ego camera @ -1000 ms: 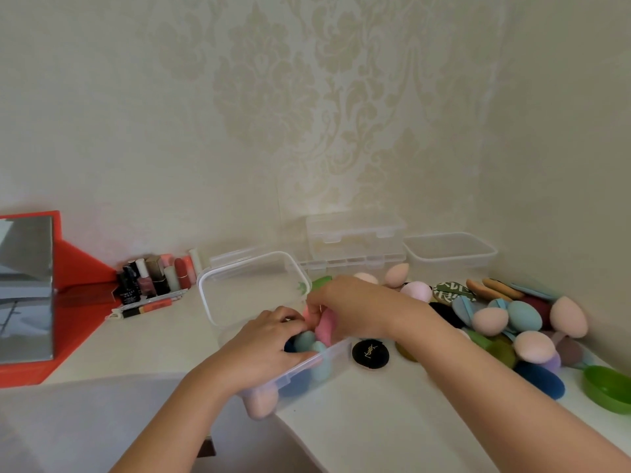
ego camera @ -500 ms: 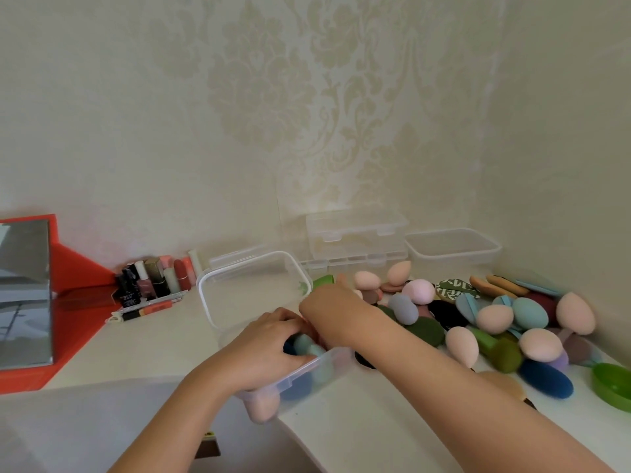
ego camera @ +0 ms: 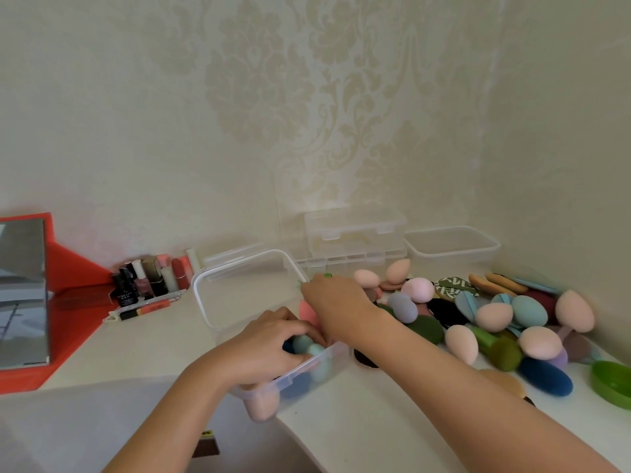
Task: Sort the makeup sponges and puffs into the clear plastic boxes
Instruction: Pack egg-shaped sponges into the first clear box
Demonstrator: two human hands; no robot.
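One wide-angle camera, worn on the person's head, looks forward and down over a white tabletop point(ego camera: 358, 431) set in a room corner — close enough that the left forearm point(ego camera: 177, 414) and right forearm point(ego camera: 461, 387) enter from 6 and 5 o'clock. The patterned wall point(ego camera: 239, 131) fills 12 o'clock, the side wall point(ego camera: 563, 148) 3 o'clock — a mirror point(ego camera: 22, 291) sits at 9.

Left hand point(ego camera: 261, 346) grips teal sponges point(ego camera: 304, 343) in clear box point(ego camera: 239, 264), right hand point(ego camera: 336, 300) beside.
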